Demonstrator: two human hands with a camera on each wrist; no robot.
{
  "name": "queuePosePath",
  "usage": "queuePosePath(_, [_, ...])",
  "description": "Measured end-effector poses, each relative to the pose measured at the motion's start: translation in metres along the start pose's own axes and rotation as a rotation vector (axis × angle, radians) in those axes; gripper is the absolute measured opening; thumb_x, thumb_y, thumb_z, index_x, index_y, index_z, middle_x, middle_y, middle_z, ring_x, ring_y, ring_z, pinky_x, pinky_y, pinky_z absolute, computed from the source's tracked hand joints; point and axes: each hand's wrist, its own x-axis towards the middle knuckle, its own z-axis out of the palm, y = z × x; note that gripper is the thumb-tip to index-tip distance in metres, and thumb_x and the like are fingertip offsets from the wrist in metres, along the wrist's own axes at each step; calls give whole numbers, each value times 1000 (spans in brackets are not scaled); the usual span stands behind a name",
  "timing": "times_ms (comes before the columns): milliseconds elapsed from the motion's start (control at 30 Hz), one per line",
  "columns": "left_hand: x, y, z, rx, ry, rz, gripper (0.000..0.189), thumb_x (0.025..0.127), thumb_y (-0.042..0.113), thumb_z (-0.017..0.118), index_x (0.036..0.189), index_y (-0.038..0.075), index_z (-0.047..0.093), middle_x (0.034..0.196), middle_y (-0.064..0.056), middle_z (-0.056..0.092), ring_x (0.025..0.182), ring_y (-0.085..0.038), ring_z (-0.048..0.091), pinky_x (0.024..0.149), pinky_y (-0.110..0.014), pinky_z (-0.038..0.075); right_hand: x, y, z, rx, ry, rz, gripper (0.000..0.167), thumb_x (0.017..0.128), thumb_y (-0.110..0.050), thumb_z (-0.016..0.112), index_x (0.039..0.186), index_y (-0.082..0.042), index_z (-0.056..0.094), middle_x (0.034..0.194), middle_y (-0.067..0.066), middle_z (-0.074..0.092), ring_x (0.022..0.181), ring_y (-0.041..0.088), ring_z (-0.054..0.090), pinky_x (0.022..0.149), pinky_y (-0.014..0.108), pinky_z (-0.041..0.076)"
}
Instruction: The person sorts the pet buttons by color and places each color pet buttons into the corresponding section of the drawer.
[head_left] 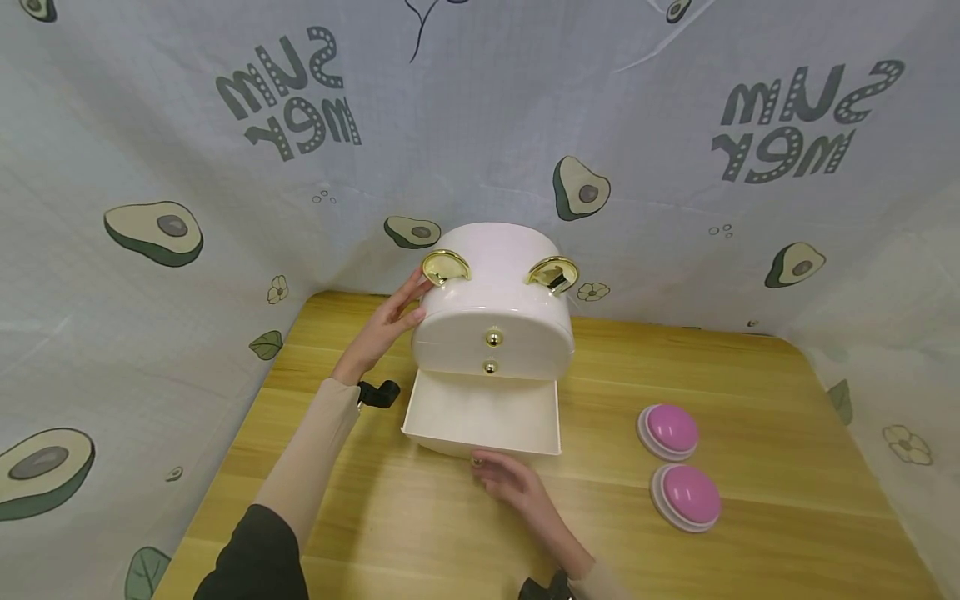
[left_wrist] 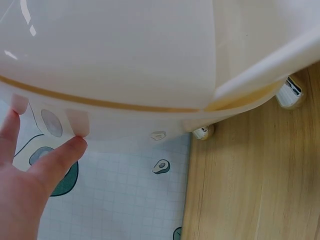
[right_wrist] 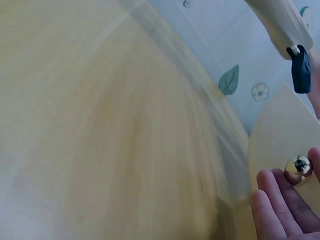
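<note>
Head view: white box (head_left: 495, 287) at the back of the table (head_left: 630, 375), bottom drawer (head_left: 483, 412) well open toward the near side. Hands apart from each other: left hand (head_left: 384, 329) along the box's side, clamped on nothing; right hand (head_left: 513, 483) low at the drawer's front edge. Off to the right, two pink domes (head_left: 672, 428) near each other, well apart from the box (and out of both hands' touch).

Left wrist view: fingertips (left_wrist: 79, 144) spread and resting on the glossy side wall, apparently to steady it. Farther along, gold feet (left_wrist: 202, 132) under the box, on the table.

Right wrist view: gold knob (right_wrist: 298, 170) pinched between thumb and fingers, just before the drawer's front.

Probably at the step of working the drawer by its knob; cannot tell the direction, outward or inward, from one moment. For a shove home, best to push straight and evenly, with a firm brace from the left; for leaving it open, just to loosen the pinch gently, without tugging.
</note>
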Motion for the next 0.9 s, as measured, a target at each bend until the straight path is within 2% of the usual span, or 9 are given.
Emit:
queuePosePath(133, [0, -2, -1, -1, -2, 14, 64, 98, -5, 44, 153, 4, 11, 153, -21, 23, 142, -30, 19, 113, -47, 15, -9, 1, 4, 18, -10, -20, 37, 92, 10, 49, 127, 19, 44, 129, 40, 43, 114, 46, 52, 94, 40, 45])
queuePosePath(367, [5, -27, -7, -14, 6, 23, 66, 98, -7, 43, 154, 12, 13, 155, -14, 24, 142, -24, 20, 113, -46, 16, -21, 1, 9, 49, -21, -49, 37, 92, 10, 48, 128, 19, 43, 127, 42, 43, 114, 38, 55, 95, 38, 45])
queuePosePath(433, [5, -29, -7, -14, 8, 32, 66, 99, -5, 44, 154, 14, 14, 155, -12, 25, 142, -22, 21, 113, -45, 17, -22, 2, 10, 42, -13, -56, 37, 92, 10, 48, 128, 19, 44, 126, 42, 43, 114, 36, 56, 94, 37, 46])
queuePosePath(667, [4, -31, -7, -7, -1, 41, 65, 100, 3, 46, 155, 17, 15, 154, -10, 27, 141, -18, 22, 113, -42, 18, -28, 7, 14, 39, 21, -38, 36, 93, 8, 49, 127, 19, 43, 126, 44, 41, 114, 38, 54, 95, 32, 45])
queuePosePath(767, [5, -31, -7, -12, 1, 34, 65, 100, 0, 45, 155, 16, 14, 154, -11, 26, 142, -19, 21, 113, -42, 18, -29, 9, 16, 57, 37, -18, 37, 93, 8, 49, 127, 20, 42, 126, 44, 40, 115, 43, 52, 95, 31, 45])
queuePosePath(900, [6, -31, -7, -19, 0, 31, 66, 98, -6, 42, 154, 12, 13, 154, -16, 24, 142, -25, 20, 113, -46, 16, -30, 8, 16, 61, 46, -4, 38, 93, 7, 49, 128, 20, 41, 127, 45, 39, 115, 41, 52, 95, 29, 45])
